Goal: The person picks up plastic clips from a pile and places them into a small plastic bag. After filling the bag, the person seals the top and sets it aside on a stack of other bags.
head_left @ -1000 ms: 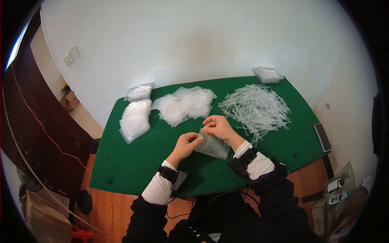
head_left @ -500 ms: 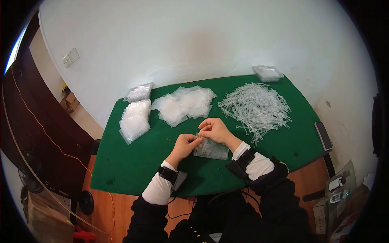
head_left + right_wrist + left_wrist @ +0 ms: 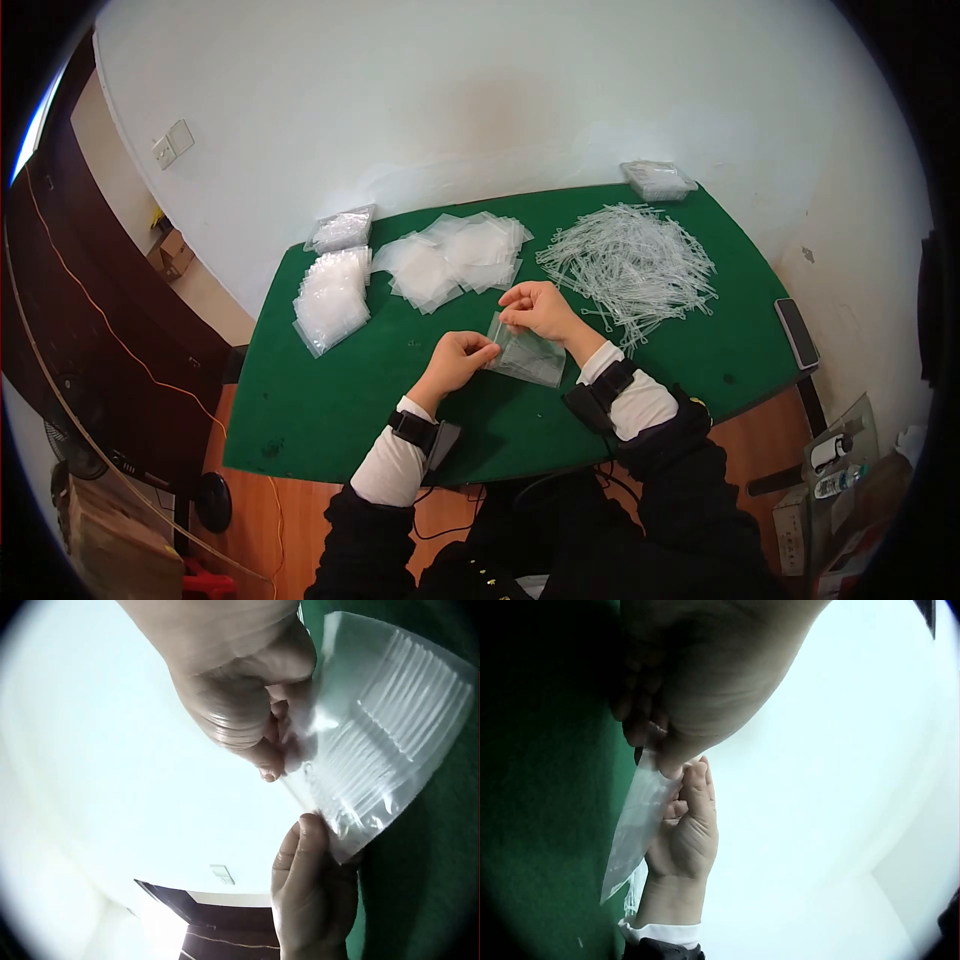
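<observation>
A clear plastic bag [image 3: 530,360] is between my two hands, over the near middle of the green table. Several thin, clear sticks lie side by side inside the bag [image 3: 390,727], as the right wrist view shows. My left hand [image 3: 457,362] pinches the bag's left corner between thumb and fingers. At the bag's upper edge, my right hand [image 3: 545,312] pinches the plastic with thumb and forefinger, its other fingers curled. In the left wrist view the bag [image 3: 637,825] slants down from the fingers, seen nearly edge-on.
Behind the hands lies a spread of flat clear bags [image 3: 455,255]. Filled bags fan out in a stack [image 3: 333,300] at the left, with another bundle [image 3: 342,229] behind. A heap of thin looped sticks [image 3: 635,265] is at right, near a phone [image 3: 797,333].
My right hand dipped left and down along the bag's edge, then came back up and right. The bag lay flatter half a second ago and is tilted again now. My left hand barely moved.
</observation>
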A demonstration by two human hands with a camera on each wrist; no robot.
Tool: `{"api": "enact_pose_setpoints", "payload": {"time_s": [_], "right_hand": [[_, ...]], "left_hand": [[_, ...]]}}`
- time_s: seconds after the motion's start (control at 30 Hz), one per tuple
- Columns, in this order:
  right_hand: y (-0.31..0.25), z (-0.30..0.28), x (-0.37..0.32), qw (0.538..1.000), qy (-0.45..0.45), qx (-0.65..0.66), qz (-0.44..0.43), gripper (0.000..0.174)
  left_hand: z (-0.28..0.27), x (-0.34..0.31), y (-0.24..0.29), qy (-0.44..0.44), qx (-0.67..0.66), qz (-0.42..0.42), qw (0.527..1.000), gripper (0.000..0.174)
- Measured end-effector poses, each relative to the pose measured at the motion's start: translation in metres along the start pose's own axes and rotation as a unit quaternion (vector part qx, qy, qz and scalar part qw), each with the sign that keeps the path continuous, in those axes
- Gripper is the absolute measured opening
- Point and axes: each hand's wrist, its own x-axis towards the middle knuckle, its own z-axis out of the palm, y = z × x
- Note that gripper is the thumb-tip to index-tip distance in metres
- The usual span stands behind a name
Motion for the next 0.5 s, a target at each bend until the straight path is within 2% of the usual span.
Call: {"api": "enact_pose_setpoints", "payload": {"time_s": [0.1,0.13,0.23,0.27,0.37,0.4,0.5], "right_hand": [[-0.002,-0.011,-0.001,0.989,-0.1,-0.051,0.095,0.021],[-0.002,-0.015,-0.001,0.989,-0.1,-0.05,0.095,0.021],[-0.008,-0.023,0.0,0.958,-0.191,-0.14,0.161,0.019],[-0.007,-0.026,0.0,0.958,-0.192,-0.141,0.161,0.019],[-0.002,-0.034,0.003,0.975,-0.04,-0.171,0.136,0.015],[0.0,-0.032,0.005,0.975,-0.04,-0.171,0.135,0.015],[0.009,-0.022,0.007,0.99,0.104,-0.094,-0.007,0.018]], "left_hand": [[-0.002,0.003,-0.003,0.034,-0.012,0.009,0.999,0.018],[-0.004,0.003,-0.003,0.062,-0.023,0.012,0.998,0.018],[-0.012,0.004,-0.004,0.112,-0.038,0.016,0.993,0.017],[-0.015,0.005,-0.004,0.132,-0.044,0.017,0.99,0.017],[-0.016,0.005,-0.004,0.146,-0.057,0.015,0.987,0.016],[-0.016,0.005,-0.004,0.14,-0.063,0.011,0.988,0.015],[-0.013,0.004,-0.005,0.106,-0.078,0.012,0.991,0.014]]}}
